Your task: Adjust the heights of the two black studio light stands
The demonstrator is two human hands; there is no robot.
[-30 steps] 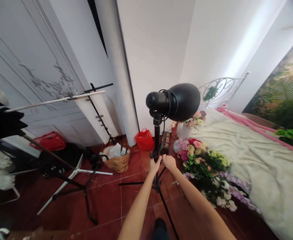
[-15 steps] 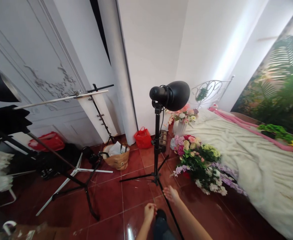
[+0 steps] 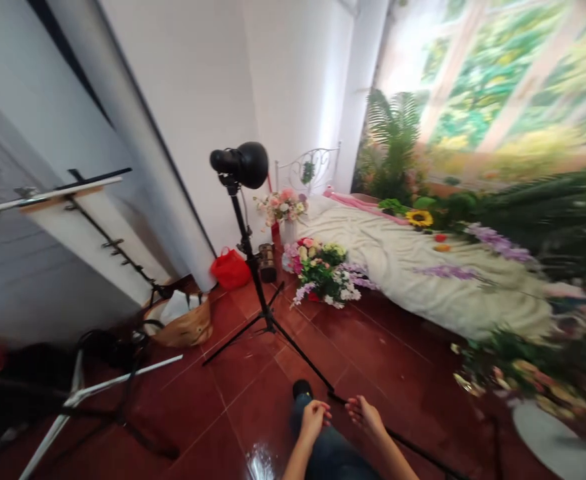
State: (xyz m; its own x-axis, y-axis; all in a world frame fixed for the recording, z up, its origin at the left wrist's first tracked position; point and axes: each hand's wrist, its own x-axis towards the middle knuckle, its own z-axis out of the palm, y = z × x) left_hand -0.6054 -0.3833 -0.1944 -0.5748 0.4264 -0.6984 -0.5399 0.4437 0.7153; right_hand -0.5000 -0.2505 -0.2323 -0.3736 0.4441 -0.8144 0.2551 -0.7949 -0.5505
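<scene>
Low in the view, my left hand (image 3: 313, 421) hovers over my jeans-clad leg, its fingers loosely curled with a gap at the tips and nothing visible in them. To its right is my right hand (image 3: 366, 415), palm turned inward, fingers bent but apart, holding nothing. A black light stand (image 3: 255, 267) rises ahead of both hands, bearing a black studio lamp (image 3: 243, 165) with a round reflector. One of its legs runs down toward my right hand; I cannot tell any contact. Beyond the stand, a bunch of artificial flowers (image 3: 323, 270) rests on the floor.
A bed (image 3: 397, 267) with a cream cover stands at right, strewn with flowers. Left are a woven bag (image 3: 185, 327), a red bag (image 3: 231, 268) and white stand legs (image 3: 75, 400). A dark pole (image 3: 423, 457) lies on the red tiles; a round white disc (image 3: 553, 437) sits lower right.
My view has swung right, so the lamp stand now appears further left and more of the bed shows. My hands have come closer to level with each other; the left fingers look looser.
</scene>
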